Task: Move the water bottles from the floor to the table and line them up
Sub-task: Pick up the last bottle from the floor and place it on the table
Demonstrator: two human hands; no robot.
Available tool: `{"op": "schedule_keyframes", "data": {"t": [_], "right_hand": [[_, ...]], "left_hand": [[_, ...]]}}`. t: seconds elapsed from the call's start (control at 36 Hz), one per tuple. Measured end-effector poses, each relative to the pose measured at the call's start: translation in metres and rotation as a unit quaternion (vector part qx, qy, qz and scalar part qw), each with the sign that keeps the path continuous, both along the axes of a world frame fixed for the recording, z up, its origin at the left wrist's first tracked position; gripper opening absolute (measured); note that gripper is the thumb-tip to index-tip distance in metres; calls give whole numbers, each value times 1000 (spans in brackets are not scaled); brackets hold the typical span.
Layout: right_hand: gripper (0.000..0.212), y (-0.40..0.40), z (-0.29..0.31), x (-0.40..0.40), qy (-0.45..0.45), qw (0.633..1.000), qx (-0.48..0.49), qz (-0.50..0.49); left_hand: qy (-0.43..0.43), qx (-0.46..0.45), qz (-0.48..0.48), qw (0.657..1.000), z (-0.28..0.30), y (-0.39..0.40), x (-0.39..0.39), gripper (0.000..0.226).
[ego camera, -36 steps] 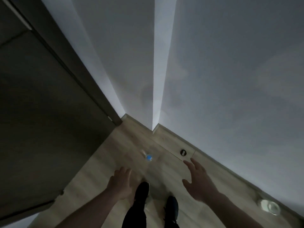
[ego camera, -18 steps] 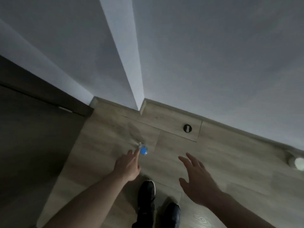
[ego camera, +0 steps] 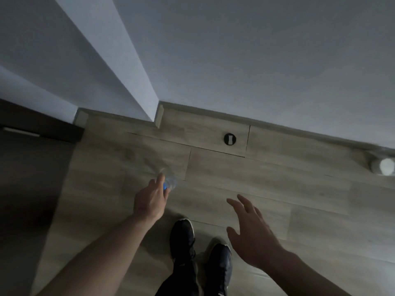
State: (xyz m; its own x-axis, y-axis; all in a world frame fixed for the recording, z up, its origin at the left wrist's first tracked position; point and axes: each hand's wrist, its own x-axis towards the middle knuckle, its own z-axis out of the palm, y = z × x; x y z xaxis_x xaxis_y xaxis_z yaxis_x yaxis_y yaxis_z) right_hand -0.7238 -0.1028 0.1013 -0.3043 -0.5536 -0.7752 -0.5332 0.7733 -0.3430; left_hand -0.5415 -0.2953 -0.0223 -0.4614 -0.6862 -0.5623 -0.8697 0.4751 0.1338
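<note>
A clear water bottle [ego camera: 171, 182] with a blue cap stands on the wooden floor just ahead of my feet. My left hand [ego camera: 151, 200] reaches down onto its top, the fingers covering part of the cap. Blur hides whether they grip it. My right hand [ego camera: 251, 230] hovers to the right above the floor, fingers spread and holding nothing. A second bottle [ego camera: 383, 166] with a pale top lies by the wall at the far right edge. The table is out of view.
The room is dim. A grey wall with a jutting corner [ego camera: 157, 116] runs close ahead, with a skirting board along it. A dark door or cabinet [ego camera: 32, 167] fills the left. A round black floor fitting [ego camera: 230, 139] sits near the wall. My black shoes [ego camera: 181, 233] are below.
My view has tipped down toward the floor. My left hand has moved forward from beside my shoe onto the blue-capped bottle. My right hand has stayed spread.
</note>
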Motion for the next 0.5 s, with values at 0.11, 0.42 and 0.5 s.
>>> {"op": "schedule_keyframes", "data": {"t": [0.11,0.42,0.5], "right_hand": [[72,0,47,9,-14,1000,8,-6],[71,14,266,37,-21,998,-58,-25],[72,30,327,43,-7,996,-81,-31]], "left_hand": [[52,9,45,998,66,14,9,25],[190,7,-14,982,362,42,53,23],[220,12,-1,975,444,54,60,23]]}}
